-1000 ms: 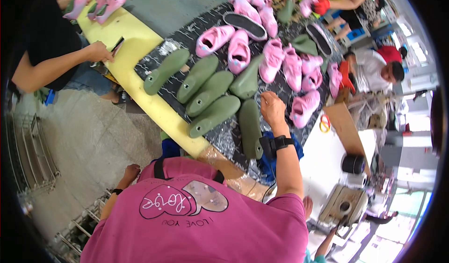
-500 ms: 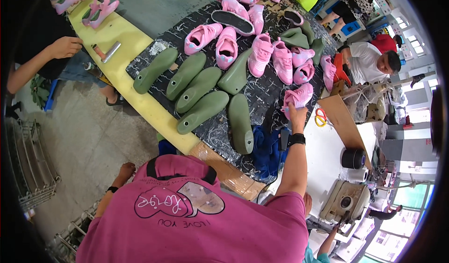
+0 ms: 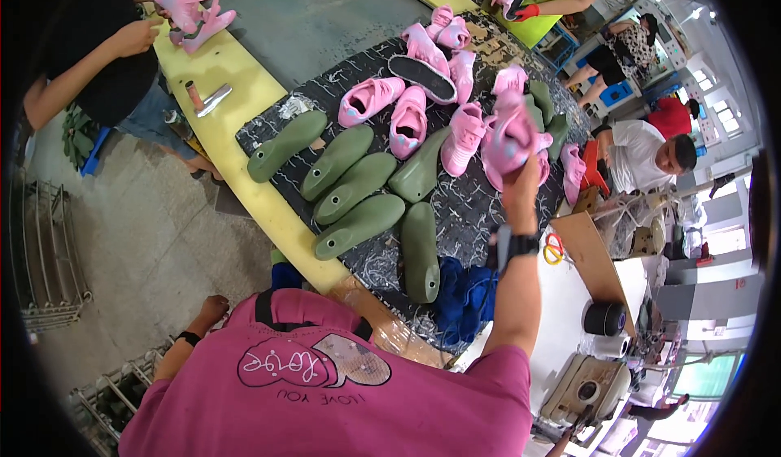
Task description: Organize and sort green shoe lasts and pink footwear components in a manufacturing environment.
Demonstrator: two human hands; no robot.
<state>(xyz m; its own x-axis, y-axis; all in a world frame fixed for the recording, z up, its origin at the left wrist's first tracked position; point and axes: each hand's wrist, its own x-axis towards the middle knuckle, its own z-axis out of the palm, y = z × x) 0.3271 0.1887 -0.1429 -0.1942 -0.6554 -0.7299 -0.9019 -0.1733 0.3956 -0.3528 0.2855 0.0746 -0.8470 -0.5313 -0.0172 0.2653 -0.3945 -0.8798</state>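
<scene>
My right hand (image 3: 522,187), blurred by motion, grips a pink sneaker (image 3: 512,136) and holds it up over the far right part of the black mat (image 3: 358,282). The sneaker hides part of the shoes behind it. Close by to the left stands another pink sneaker (image 3: 464,138). Several green shoe lasts (image 3: 359,225) lie in a loose row on the mat's left and near side. One last (image 3: 420,254) points toward me. My left hand (image 3: 213,309) hangs beside my body, off the table, fingers curled in with nothing visible in them.
Yellow padding (image 3: 285,229) edges the table's left side. A blue cloth (image 3: 464,298) and red-yellow scissors (image 3: 553,249) lie near my right arm. At the far left, a person's hand (image 3: 134,37) is near pink shoes (image 3: 189,10); a person's red-gloved hand (image 3: 525,12) is across the table.
My right hand has lifted the pink sneaker off the mat's right side and moved it away from me. Across the table, the red-gloved person now holds a shoe. The view has shifted slightly.
</scene>
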